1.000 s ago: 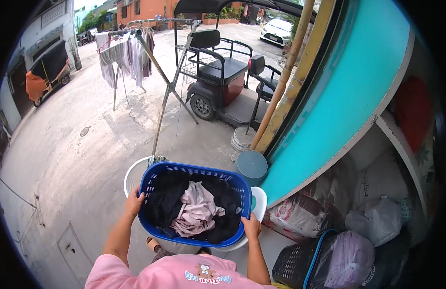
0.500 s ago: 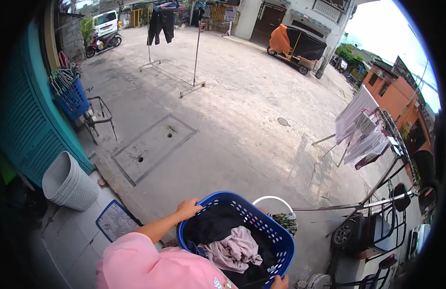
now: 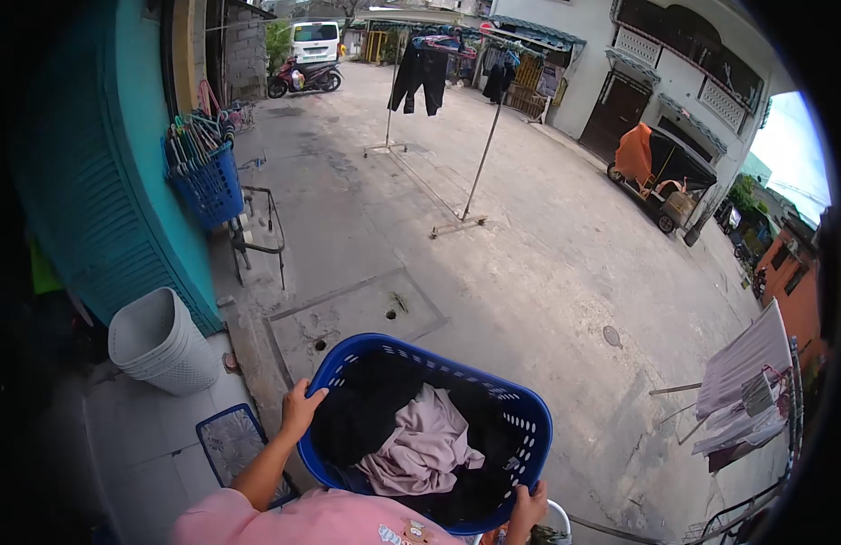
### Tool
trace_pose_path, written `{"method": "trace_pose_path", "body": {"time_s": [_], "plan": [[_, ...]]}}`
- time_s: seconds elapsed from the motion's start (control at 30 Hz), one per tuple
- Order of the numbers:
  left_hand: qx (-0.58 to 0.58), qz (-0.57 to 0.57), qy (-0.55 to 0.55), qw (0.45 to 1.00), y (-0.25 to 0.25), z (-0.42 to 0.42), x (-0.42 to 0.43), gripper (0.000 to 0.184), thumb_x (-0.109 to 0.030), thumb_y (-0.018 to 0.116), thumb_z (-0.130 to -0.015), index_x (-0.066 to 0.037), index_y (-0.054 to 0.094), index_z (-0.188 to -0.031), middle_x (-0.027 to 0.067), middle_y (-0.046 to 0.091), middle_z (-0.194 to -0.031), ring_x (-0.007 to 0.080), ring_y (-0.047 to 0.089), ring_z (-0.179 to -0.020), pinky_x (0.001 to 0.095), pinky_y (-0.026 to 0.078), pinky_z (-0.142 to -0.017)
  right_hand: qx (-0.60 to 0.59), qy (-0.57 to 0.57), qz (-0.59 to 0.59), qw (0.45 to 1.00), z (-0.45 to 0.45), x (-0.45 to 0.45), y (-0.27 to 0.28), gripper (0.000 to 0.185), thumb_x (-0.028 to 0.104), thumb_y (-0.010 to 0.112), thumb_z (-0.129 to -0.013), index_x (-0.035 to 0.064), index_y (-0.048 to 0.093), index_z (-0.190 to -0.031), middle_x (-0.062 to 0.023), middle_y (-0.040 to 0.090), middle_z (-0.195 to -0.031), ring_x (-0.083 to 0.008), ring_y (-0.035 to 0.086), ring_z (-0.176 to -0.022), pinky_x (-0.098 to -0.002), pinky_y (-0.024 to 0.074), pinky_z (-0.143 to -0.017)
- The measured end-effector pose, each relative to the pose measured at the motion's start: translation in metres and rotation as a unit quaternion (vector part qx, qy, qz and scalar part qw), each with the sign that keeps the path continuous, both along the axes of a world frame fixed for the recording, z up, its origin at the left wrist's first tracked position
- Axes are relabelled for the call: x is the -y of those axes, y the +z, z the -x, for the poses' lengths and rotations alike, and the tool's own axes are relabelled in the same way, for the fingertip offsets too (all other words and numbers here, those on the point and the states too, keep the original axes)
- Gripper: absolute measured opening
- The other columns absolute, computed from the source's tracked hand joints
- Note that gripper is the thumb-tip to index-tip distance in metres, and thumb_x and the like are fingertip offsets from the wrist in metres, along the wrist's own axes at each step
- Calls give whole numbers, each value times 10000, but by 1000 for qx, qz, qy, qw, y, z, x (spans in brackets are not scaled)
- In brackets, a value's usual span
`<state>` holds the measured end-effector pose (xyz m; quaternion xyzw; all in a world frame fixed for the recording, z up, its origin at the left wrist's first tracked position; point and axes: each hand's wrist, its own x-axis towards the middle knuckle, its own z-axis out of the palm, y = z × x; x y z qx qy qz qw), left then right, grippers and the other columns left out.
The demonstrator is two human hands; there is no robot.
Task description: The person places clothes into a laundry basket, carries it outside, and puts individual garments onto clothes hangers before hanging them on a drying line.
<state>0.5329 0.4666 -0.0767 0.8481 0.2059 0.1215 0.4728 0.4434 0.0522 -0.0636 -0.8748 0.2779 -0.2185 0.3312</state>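
Note:
A blue plastic laundry basket with a perforated rim is held in front of my body. My left hand grips its left end, and my right hand is closed on its right end near the lower corner. Inside lie dark clothes and, on top of them, a crumpled pale pink garment. Below the right end of the basket, a white rounded handle or rim partly shows; most of that thing is hidden.
Ahead stands a clothes rack with dark trousers hanging. At left are stacked grey baskets, a doormat and a blue basket of hangers. A rack with pale laundry is at right; holes mark the pavement.
My view has swung left, so the scene shifts to the right. The basket has turned and come up a little, still in both hands, and more of my right hand shows.

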Motion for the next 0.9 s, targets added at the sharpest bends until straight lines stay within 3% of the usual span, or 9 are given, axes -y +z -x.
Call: {"method": "trace_pose_path", "body": {"time_s": [0.07, 0.23, 0.37, 0.47, 0.53, 0.6, 0.67, 0.77, 0.9], "plan": [[51, 70, 35, 996, -14, -7, -9, 228, -208, 631, -766, 0, 555, -821, 120, 603, -693, 212, 591, -642, 320, 438, -615, 13, 35, -66, 997, -46, -5, 11, 194, 167, 584, -644, 24, 550, -771, -139, 583, -633, -284, 562, -557, -383, 431, -558], [71, 71, 98, 990, -6, -51, 3, 184, -160, 607, -781, 6, 551, -836, 75, 591, -689, 124, 547, -640, 276, 425, -609, -16, 88, -99, 991, -159, 1, 2, 196, 165, 577, -672, 15, 565, -797, -112, 581, -639, -191, 559, -582, -336, 429, -565], [93, 93, 130, 983, -29, -124, 17, 142, -118, 593, -787, 5, 544, -838, 69, 588, -706, 107, 532, -663, 259, 421, -628, -34, 142, -93, 985, -287, 10, 1, 202, 151, 576, -675, 8, 572, -819, -100, 594, -662, -154, 553, -596, -303, 431, -580], [75, 56, 175, 980, -18, -153, 28, 131, -106, 584, -792, 8, 536, -836, 63, 586, -707, 103, 526, -662, 256, 421, -625, -13, 177, -130, 975, -345, 18, 3, 198, 136, 576, -676, 2, 569, -821, -95, 593, -660, -147, 548, -590, -292, 430, -580], [70, 122, 208, 968, -4, -178, 30, 110, -79, 570, -792, 15, 528, -830, 57, 582, -712, 100, 518, -670, 255, 419, -630, -13, 206, -78, 975, -391, 13, 16, 185, 131, 577, -677, -2, 562, -804, -87, 581, -640, -136, 532, -569, -289, 424, -562], [101, 110, 224, 963, -3, -199, 26, 105, -69, 569, -786, 18, 528, -827, 63, 583, -711, 110, 525, -661, 257, 422, -626, -14, 249, -109, 962, -435, 2, 15, 163, 130, 587, -675, 1, 559, -771, -85, 570, -610, -120, 527, -549, -288, 418, -533], [113, 74, 257, 957, -18, -222, 10, 103, -65, 570, -780, 20, 528, -818, 65, 580, -703, 114, 524, -643, 256, 422, -614, -26, 259, -106, 960, -477, -18, 3, 188, 166, 591, -666, 17, 576, -780, -103, 567, -592, -164, 553, -535, -313, 427, -533], [111, 109, 283, 947, -27, -257, -25, 82, -47, 568, -767, 11, 532, -812, 58, 581, -720, 106, 524, -664, 247, 425, -632, -16, 277, -55, 959, -533, -57, -19, 255, 250, 590, -641, 47, 603, -795, -147, 572, -596, -278, 582, -543, -372, 442, -548], [110, 109, 293, 943, -49, -316, -93, 70, -28, 558, -762, 2, 533, -820, 48, 579, -741, 97, 525, -687, 244, 427, -648, -47, 287, -43, 956, -605, -127, -12, 267, 264, 600, -627, 53, 611, -790, -151, 579, -605, -285, 590, -562, -378, 448, -564]]}}
